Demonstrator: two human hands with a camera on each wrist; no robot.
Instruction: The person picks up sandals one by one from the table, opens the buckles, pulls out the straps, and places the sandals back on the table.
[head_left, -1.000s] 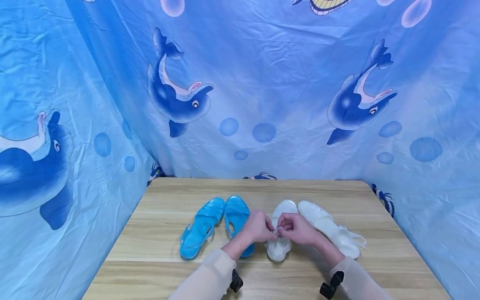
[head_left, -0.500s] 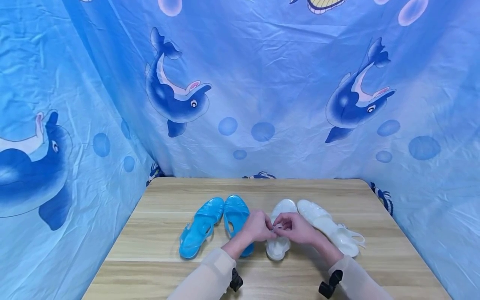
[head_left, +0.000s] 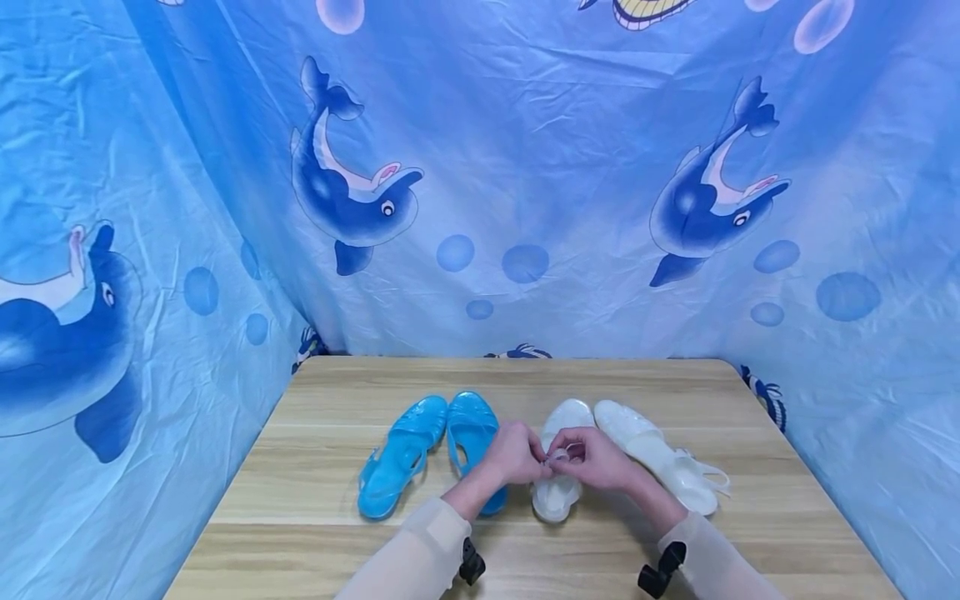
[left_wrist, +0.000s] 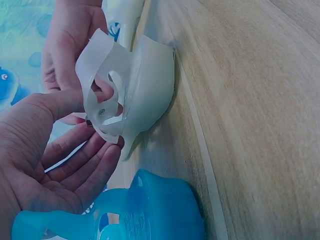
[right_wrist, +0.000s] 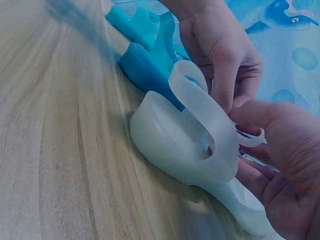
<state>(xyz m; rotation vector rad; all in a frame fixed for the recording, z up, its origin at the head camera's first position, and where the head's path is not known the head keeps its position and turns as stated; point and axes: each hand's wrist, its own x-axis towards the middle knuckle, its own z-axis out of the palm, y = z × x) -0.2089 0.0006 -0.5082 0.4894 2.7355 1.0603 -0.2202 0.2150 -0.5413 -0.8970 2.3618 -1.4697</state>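
Note:
In the head view, the inner white sandal (head_left: 553, 505) lies between both hands, heel toward me. My left hand (head_left: 516, 454) pinches its ankle strap (left_wrist: 86, 62) near a small buckle with a metal stud (left_wrist: 102, 112). My right hand (head_left: 594, 457) pinches the strap's narrow end, which bends in a loop (right_wrist: 256, 138) at the fingertips in the right wrist view. Fingers partly hide the buckle, so how far the strap passes through it cannot be told. The second white sandal (head_left: 660, 457) lies to the right, its thin strap sticking out sideways.
Two blue sandals (head_left: 405, 458) lie left of the white pair; my left forearm crosses over the nearer one (head_left: 472, 425). All rest on a wooden table (head_left: 300, 467). A blue curtain with dolphins (head_left: 495, 200) hangs behind and at the sides.
Both hands stay at the white sandal's strap with small finger movements. More of the pale strap now shows as a loop between the fingertips. The other sandals have not moved.

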